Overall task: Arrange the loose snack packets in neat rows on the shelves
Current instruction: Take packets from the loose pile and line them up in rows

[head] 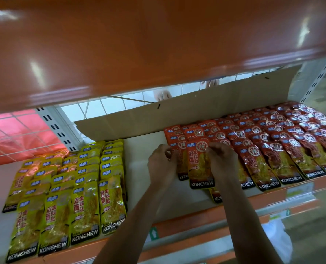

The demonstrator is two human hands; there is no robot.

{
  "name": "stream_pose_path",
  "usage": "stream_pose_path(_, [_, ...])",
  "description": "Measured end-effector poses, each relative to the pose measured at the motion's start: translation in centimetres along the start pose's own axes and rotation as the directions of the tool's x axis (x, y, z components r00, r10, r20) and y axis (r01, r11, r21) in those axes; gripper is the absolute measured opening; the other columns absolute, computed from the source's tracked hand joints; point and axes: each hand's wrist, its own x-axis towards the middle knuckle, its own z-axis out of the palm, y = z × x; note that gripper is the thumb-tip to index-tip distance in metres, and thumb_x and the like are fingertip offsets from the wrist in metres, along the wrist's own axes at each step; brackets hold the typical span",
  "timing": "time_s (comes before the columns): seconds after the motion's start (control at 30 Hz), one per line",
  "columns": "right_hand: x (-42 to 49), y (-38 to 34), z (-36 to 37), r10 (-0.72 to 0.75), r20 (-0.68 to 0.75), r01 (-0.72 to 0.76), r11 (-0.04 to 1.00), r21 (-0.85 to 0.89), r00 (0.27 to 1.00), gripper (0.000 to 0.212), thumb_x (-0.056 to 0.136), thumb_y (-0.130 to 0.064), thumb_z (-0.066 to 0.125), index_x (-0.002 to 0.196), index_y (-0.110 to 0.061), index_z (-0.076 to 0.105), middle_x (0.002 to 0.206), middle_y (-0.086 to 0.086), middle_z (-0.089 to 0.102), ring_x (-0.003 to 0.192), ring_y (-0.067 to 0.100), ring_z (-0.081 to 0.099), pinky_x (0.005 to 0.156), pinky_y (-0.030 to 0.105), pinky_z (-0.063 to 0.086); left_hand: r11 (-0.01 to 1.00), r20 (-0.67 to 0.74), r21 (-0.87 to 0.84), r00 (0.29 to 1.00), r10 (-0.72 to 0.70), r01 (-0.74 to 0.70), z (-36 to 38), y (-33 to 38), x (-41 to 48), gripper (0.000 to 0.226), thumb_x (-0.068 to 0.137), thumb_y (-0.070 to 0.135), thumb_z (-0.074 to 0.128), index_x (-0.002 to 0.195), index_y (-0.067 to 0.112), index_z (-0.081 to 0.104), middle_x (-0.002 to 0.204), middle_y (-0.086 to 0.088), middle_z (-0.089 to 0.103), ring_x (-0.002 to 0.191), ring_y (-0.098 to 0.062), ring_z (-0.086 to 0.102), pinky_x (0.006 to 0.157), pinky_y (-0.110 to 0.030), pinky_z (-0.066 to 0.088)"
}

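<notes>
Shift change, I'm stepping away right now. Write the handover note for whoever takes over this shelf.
Left hand: fingers curled at the left edge of the front red packet, apparently pinching it.
Right hand: pinches the same packet near its upper right edge.
Done: yellow packets lie in rows on the left of the shelf. Red packets lie in rows on the right, in front of a cardboard sheet.
Left: settle the held packet into the leftmost red row. A stray red packet lies by the front edge under the right forearm. The leftmost yellow rows look uneven.
</notes>
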Motion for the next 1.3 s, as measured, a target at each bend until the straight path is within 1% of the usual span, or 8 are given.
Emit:
stream_pose_path(0.1, [-0.3, -0.2, 0.7, -0.039, 0.027, 0.04, 0.998, -0.039, 0.999, 0.021, 0.094, -0.016, 0.058, 0.113, -0.019, 0.064, 0.092, -0.011, 0.064, 0.065, -0.002, 0.056, 0.053, 0.011, 0.046, 0.966, 0.197, -0.252, 0.98, -0.015, 0.065, -0.1, 0.9, -0.3, 0.023, 0.092, 0.045, 0.058, 0.104, 0.026, 0.063, 0.093, 0.017, 0.066, 0.078, 0.009, 0.064, 0.065, -0.006, 0.048])
stream_pose_path(0.17, [-0.4, -0.4, 1.0, -0.067, 0.033, 0.069, 0.995, -0.075, 0.997, 0.022, 0.094, -0.017, 0.057, 0.114, -0.019, 0.064, 0.096, -0.013, 0.064, 0.067, -0.005, 0.055, 0.054, 0.007, 0.042, 0.921, 0.276, -0.351, 0.959, -0.069, 0.167, -0.1, 1.0, -0.2, 0.022, 0.088, 0.042, 0.065, 0.106, 0.031, 0.061, 0.099, 0.013, 0.068, 0.087, 0.0, 0.067, 0.075, -0.02, 0.056])
stream_pose_path(0.23, [-0.5, -0.5, 1.1, -0.101, 0.05, 0.106, 0.988, -0.111, 0.994, 0.023, 0.094, -0.015, 0.056, 0.115, -0.019, 0.065, 0.107, -0.008, 0.067, 0.074, -0.005, 0.055, 0.059, 0.007, 0.041, 0.877, 0.31, -0.408, 0.942, -0.128, 0.253, -0.3, 0.8, 0.0, 0.016, 0.085, 0.032, 0.071, 0.1, 0.03, 0.063, 0.101, 0.006, 0.07, 0.09, -0.009, 0.069, 0.077, -0.028, 0.058])
stream_pose_path(0.37, [-0.7, -0.6, 1.0, -0.158, 0.06, 0.168, 0.962, -0.216, 0.986, 0.026, 0.096, -0.015, 0.053, 0.12, -0.017, 0.064, 0.118, -0.004, 0.067, 0.088, -0.003, 0.053, 0.064, 0.002, 0.032, 0.798, 0.304, -0.489, 0.927, -0.221, 0.351, -1.1, -0.3, 0.0, 0.007, 0.086, 0.022, 0.071, 0.092, 0.022, 0.067, 0.092, 0.0, 0.073, 0.079, -0.011, 0.072, 0.063, -0.022, 0.055])
stream_pose_path(0.47, [-0.9, -0.6, 1.0, -0.221, 0.055, 0.228, 0.925, -0.305, 0.974, 0.028, 0.096, -0.011, 0.052, 0.121, -0.013, 0.064, 0.116, 0.0, 0.068, 0.094, 0.003, 0.057, 0.066, 0.002, 0.033, 0.824, 0.267, -0.433, 0.925, -0.27, 0.365, -1.2, -1.1, -0.1, 0.003, 0.088, 0.021, 0.069, 0.089, 0.02, 0.067, 0.085, 0.0, 0.072, 0.072, -0.01, 0.07, 0.054, -0.017, 0.05])
stream_pose_path(0.73, [-1.5, -0.2, 1.4, -0.287, 0.129, 0.315, 0.845, -0.432, 0.949, 0.032, 0.095, -0.008, 0.051, 0.125, -0.012, 0.061, 0.12, 0.006, 0.066, 0.106, 0.021, 0.062, 0.086, 0.033, 0.052, 0.96, 0.176, -0.129, 0.958, -0.225, 0.249, -0.5, -1.5, -0.1, 0.011, 0.088, 0.033, 0.068, 0.084, 0.027, 0.06, 0.08, 0.015, 0.065, 0.069, 0.002, 0.063, 0.052, -0.011, 0.048])
stream_pose_path(0.87, [-1.7, -0.1, 1.4, -0.287, 0.138, 0.319, 0.842, -0.435, 0.948, 0.031, 0.094, -0.007, 0.052, 0.123, -0.013, 0.062, 0.117, 0.006, 0.066, 0.105, 0.022, 0.061, 0.085, 0.033, 0.051, 0.982, 0.155, 0.059, 0.97, -0.185, 0.178, -0.2, -1.4, 0.0, 0.019, 0.087, 0.041, 0.067, 0.089, 0.023, 0.06, 0.083, 0.012, 0.061, 0.078, -0.006, 0.061, 0.07, -0.024, 0.051])
stream_pose_path(1.3, [-2.6, -0.1, 1.5, -0.324, 0.15, 0.357, 0.831, -0.426, 0.934, 0.027, 0.092, -0.008, 0.056, 0.117, -0.012, 0.065, 0.113, 0.004, 0.067, 0.104, 0.02, 0.061, 0.081, 0.025, 0.045, 0.982, 0.143, 0.125, 0.977, -0.161, 0.144, 0.0, -0.4, -0.2, 0.027, 0.085, 0.044, 0.069, 0.089, 0.019, 0.057, 0.084, 0.01, 0.059, 0.073, -0.005, 0.056, 0.057, -0.015, 0.04])
